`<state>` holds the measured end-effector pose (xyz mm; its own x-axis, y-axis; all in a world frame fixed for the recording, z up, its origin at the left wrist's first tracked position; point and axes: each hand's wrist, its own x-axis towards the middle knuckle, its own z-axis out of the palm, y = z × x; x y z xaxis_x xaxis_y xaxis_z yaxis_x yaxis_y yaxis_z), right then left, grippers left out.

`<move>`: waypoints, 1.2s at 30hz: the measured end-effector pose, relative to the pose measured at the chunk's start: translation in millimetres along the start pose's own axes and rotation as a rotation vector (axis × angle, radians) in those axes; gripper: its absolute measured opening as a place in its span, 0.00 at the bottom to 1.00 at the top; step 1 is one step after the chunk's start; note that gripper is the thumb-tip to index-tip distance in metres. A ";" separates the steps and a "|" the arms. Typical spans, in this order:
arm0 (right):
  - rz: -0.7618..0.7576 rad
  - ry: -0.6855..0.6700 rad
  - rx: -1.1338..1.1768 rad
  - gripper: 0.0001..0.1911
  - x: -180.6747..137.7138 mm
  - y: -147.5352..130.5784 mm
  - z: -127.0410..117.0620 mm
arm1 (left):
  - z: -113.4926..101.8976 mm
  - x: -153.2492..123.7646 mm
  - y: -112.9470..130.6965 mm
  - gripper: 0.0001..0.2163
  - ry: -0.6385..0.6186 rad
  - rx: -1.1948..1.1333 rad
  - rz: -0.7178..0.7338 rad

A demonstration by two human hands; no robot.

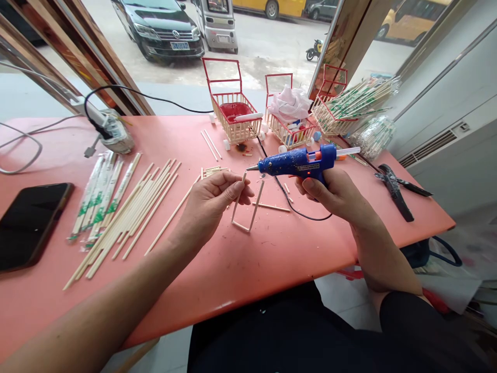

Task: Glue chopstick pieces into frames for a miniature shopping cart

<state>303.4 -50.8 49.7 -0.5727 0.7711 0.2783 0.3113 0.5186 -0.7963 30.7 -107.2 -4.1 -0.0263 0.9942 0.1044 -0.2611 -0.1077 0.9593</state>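
My left hand [217, 199] pinches one leg of a small U-shaped frame [255, 207] made of thin wooden sticks, its closed end pointing down toward me. In my right hand [330, 194] is a blue hot glue gun [295, 161], gripped by its handle, with a clear glue stick [348, 151] poking out at the back. The gun's nozzle [253, 167] is at the upper tip of the leg I hold; whether they touch is hard to tell. Left of my left hand lie loose wooden chopsticks [132, 223] and several wrapped pairs [104, 194].
Three small stick-built carts stand at the back: one with a red inside [235, 111], one holding white tissue [289, 106], one with wrapped chopsticks [357, 101]. Black-handled cutters [396, 191] lie right, a phone [29, 223] left. The gun's black cord [298, 211] loops across the pink table [217, 280].
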 end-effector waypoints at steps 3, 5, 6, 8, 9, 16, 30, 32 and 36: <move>-0.022 0.007 -0.039 0.32 -0.3 0.2 -0.6 | 0.4 0.1 -0.1 0.14 0.003 -0.006 -0.002; -0.044 0.007 -0.078 0.32 -0.4 0.5 -1.1 | 0.8 0.2 0.0 0.14 0.007 -0.013 -0.008; -0.057 0.006 -0.103 0.33 -0.3 0.6 -1.3 | 0.9 0.2 -0.1 0.14 0.008 -0.015 -0.011; -0.082 0.005 -0.158 0.34 -0.2 0.4 -1.2 | 0.5 0.2 -0.5 0.14 0.013 -0.012 -0.013; -0.094 0.007 -0.184 0.33 -0.1 0.1 -0.9 | 0.1 0.1 -0.8 0.14 0.014 -0.005 -0.012; -0.158 0.029 -0.266 0.28 0.2 -0.2 0.7 | -1.0 -0.2 -1.3 0.14 0.012 0.022 0.001; -0.228 0.030 -0.340 0.17 -1.8 2.8 0.7 | -0.6 -1.5 3.6 0.16 0.013 0.031 -0.027; -0.217 0.032 -0.345 0.17 -2.0 3.1 0.6 | -0.9 -1.5 3.0 0.15 0.011 0.007 -0.027; -0.198 0.029 -0.347 0.17 -1.8 3.1 0.4 | -0.1 -1.3 2.9 0.16 0.000 -0.049 -0.039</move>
<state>305.1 -50.7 46.6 -0.6275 0.6512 0.4268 0.4374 0.7484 -0.4986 29.9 -108.8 -1.5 -0.0154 0.9976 0.0668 -0.3094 -0.0683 0.9485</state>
